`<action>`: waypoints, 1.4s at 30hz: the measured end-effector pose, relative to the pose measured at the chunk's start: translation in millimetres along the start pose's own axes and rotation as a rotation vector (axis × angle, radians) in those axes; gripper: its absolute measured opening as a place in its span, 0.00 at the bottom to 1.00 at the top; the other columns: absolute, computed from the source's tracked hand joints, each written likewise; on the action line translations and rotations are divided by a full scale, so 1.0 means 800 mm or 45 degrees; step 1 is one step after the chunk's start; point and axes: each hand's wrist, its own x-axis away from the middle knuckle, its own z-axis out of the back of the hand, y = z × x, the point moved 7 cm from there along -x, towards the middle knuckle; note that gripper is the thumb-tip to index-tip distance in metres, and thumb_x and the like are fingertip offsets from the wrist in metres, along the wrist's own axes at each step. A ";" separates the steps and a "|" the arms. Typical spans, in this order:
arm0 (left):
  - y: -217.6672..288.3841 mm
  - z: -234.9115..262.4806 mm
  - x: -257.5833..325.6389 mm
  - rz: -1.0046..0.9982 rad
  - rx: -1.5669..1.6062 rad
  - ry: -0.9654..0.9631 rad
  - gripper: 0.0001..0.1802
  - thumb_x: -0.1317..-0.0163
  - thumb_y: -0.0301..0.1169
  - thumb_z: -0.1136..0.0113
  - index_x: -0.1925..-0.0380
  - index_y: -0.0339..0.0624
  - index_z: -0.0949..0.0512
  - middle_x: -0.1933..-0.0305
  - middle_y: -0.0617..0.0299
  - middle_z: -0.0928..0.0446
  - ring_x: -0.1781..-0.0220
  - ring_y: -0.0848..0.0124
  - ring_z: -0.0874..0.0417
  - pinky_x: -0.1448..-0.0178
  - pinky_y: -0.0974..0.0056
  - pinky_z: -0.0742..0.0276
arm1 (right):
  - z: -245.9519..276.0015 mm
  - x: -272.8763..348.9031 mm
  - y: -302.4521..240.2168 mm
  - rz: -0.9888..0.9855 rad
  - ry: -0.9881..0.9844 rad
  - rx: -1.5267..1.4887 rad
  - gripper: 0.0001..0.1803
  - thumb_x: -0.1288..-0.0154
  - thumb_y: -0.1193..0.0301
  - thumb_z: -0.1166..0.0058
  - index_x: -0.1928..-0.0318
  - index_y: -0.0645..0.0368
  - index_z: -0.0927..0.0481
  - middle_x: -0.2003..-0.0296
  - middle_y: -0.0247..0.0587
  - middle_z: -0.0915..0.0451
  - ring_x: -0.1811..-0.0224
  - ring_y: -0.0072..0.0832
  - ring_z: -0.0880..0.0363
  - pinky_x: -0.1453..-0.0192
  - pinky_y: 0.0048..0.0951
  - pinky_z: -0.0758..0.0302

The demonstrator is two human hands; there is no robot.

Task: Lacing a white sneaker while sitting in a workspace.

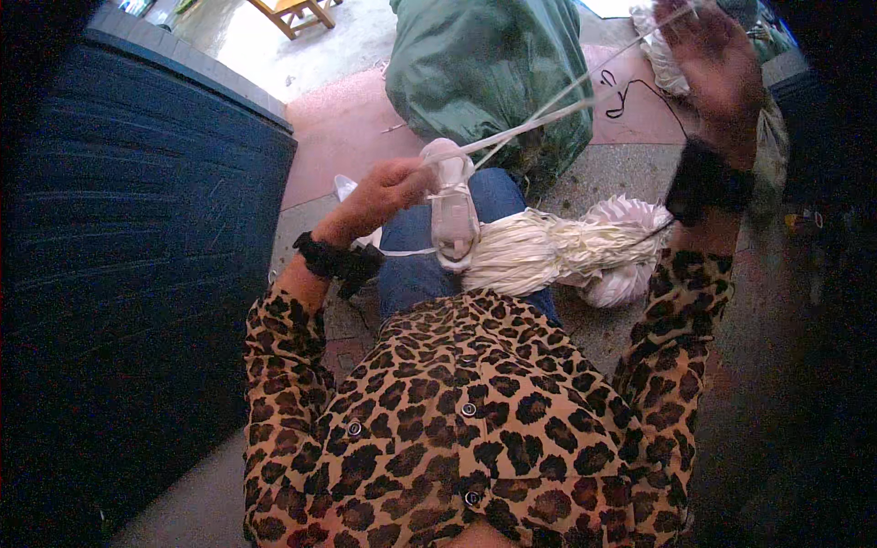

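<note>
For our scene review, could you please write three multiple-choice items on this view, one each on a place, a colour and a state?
1. Where does the bundle of pale fibre strips lie?
A. across the person's lap
B. on the wooden chair
C. on the dark wall

2. What colour is the big sack ahead?
A. red
B. green
C. yellow

3. How does the strand between the hands run?
A. slack on the floor
B. cut in two
C. stretched taut

Key: 1 A, it rests over the jeans; 2 B, its cloth is green; 3 C, it runs straight from the left hand and its pale spool to the raised right hand.
</note>
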 end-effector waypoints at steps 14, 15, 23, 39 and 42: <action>-0.203 0.404 0.132 0.148 0.556 0.945 0.09 0.32 0.35 0.46 0.64 0.41 0.24 0.78 0.68 0.33 0.78 0.76 0.33 0.71 0.67 0.35 | 0.145 0.232 0.331 -0.794 -0.138 1.338 0.13 0.34 0.64 0.44 0.60 0.63 0.17 0.66 0.38 0.16 0.65 0.29 0.20 0.60 0.34 0.24; -0.234 0.355 0.106 0.251 0.338 0.798 0.10 0.33 0.35 0.45 0.65 0.41 0.23 0.77 0.68 0.30 0.77 0.76 0.32 0.70 0.67 0.35 | 0.134 0.245 0.356 -0.780 -0.199 1.426 0.13 0.34 0.64 0.46 0.61 0.62 0.17 0.66 0.42 0.15 0.64 0.35 0.18 0.59 0.38 0.24; -0.212 -0.018 -0.005 0.530 0.122 0.226 0.13 0.33 0.37 0.41 0.61 0.38 0.18 0.69 0.63 0.19 0.70 0.74 0.21 0.63 0.69 0.26 | 0.109 0.256 0.397 -0.582 0.026 1.932 0.11 0.31 0.64 0.53 0.61 0.57 0.21 0.64 0.48 0.19 0.54 0.48 0.22 0.54 0.51 0.30; -0.221 -0.029 -0.005 0.309 -0.657 0.462 0.17 0.38 0.43 0.45 0.64 0.43 0.15 0.63 0.47 0.17 0.59 0.50 0.16 0.52 0.51 0.22 | 0.100 0.246 0.408 -0.676 -0.231 2.157 0.07 0.42 0.68 0.49 0.70 0.52 0.18 0.65 0.42 0.18 0.57 0.43 0.20 0.59 0.49 0.30; -0.213 -0.034 -0.003 0.313 -0.785 0.535 0.16 0.38 0.42 0.46 0.64 0.45 0.15 0.64 0.48 0.17 0.59 0.49 0.16 0.54 0.47 0.23 | 0.091 0.242 0.409 -0.700 -0.329 2.206 0.07 0.43 0.69 0.48 0.70 0.54 0.17 0.64 0.44 0.16 0.56 0.43 0.19 0.58 0.48 0.29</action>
